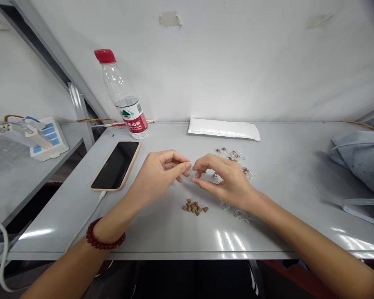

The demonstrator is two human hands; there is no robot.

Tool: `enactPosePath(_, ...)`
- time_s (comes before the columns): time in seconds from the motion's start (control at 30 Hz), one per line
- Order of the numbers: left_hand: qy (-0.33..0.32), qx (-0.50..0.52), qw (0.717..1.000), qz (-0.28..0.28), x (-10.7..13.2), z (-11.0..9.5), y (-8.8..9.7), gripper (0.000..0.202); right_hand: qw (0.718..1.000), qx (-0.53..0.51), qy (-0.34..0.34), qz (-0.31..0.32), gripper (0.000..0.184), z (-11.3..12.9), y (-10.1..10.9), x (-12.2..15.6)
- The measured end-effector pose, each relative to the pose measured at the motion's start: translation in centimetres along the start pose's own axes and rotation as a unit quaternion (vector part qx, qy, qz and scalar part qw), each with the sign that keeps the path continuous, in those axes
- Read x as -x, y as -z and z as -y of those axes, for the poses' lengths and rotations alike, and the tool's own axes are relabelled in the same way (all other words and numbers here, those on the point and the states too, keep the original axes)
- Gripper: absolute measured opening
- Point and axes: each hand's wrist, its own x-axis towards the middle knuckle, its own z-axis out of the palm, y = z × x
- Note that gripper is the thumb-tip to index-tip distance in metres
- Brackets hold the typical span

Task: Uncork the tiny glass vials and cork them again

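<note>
Our left hand [158, 176] and right hand [227, 180] meet over the middle of the bench [277, 236], and between them sits a small clear plastic wrapper [193, 172], held just above the bench top. The left fingers [183, 167] come in from the left and the right fingers [202, 165] from the right, both pinched together on it. Neither hand is clearly nearer, since both touch it, and the piece is too small and glassy for us to make out its long axis. A loose heap of brown pellets [193, 206] lies on the bench just below our hands, on the side toward us. More clear wrappers with brown bits [232, 154] are scattered just beyond the right hand, and empty-looking clear wrappers [238, 213] lie near it on our side. To the left we have a black smartphone [116, 165] on a charging cable [100, 196], and behind it a water bottle with a red cap [122, 94]. A white padded envelope [224, 128] lies against the far wall [237, 54], a grey cloth [358, 162] sits at the right, and a red bead bracelet [105, 234] circles our left wrist.
</note>
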Motion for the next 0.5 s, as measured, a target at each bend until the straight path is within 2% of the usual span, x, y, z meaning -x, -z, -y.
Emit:
enactPosePath(0.23, 0.02, -0.004, 1.0, 0.003, 0.06, -0.24, 0.12, 0.014, 0.998, -0.028, -0.055, -0.003, 0.012, 0.26, 0.03, 0.01)
enactPosePath(0.33, 0.026, -0.009, 1.0, 0.011, -0.01, -0.28, 0.26, 0.015, 0.992, -0.076, -0.097, -0.007, 0.013, 0.29, -0.08, -0.03)
enactPosePath(0.4, 0.021, -0.015, 0.999, 0.025, -0.02, -0.22, 0.4, 0.017, 0.98, -0.139, -0.14, -0.017, 0.015, 0.33, -0.17, -0.1)
enactPosePath(0.5, 0.006, -0.032, 0.998, 0.062, 0.07, 0.07, 0.45, 0.026, 0.945, -0.235, -0.228, -0.026, 0.017, 0.44, -0.22, -0.32)
